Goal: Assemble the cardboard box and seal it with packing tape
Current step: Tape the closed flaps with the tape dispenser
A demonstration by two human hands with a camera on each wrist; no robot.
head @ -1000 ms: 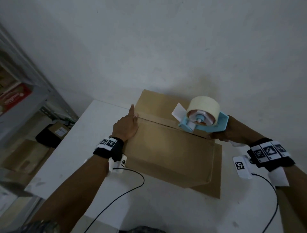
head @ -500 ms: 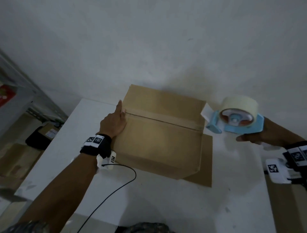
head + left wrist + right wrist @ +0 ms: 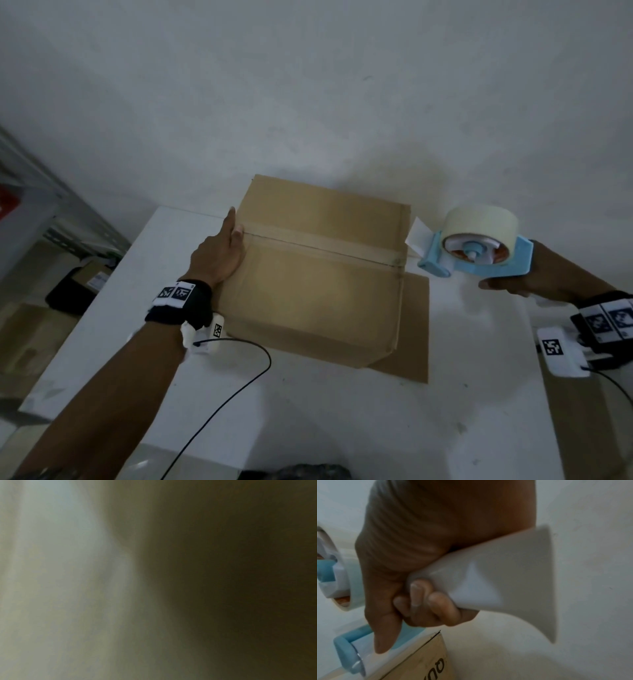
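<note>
The brown cardboard box point(image 3: 318, 284) stands closed on the white table point(image 3: 308, 421), with a strip of tape point(image 3: 322, 240) along its top seam. My left hand point(image 3: 219, 253) lies flat against the box's left edge, fingers straight and thumb at the seam's end. My right hand point(image 3: 507, 284) grips the handle of the blue tape dispenser point(image 3: 476, 257), held just past the box's right edge. In the right wrist view my fingers point(image 3: 419, 599) curl round the white handle point(image 3: 496, 581), above a box corner point(image 3: 419, 662). The left wrist view is blurred and dark.
A flat cardboard flap point(image 3: 414, 329) sticks out from under the box on the right. More cardboard point(image 3: 582, 431) lies at the table's right edge. Metal shelving point(image 3: 51, 219) with boxes stands to the left. A black cable point(image 3: 239, 380) trails from my left wrist. A white wall stands behind.
My right hand has drawn the dispenser rightward along the seam and off the box's right edge, leaving tape across the top. My left hand has stayed at the left edge.
</note>
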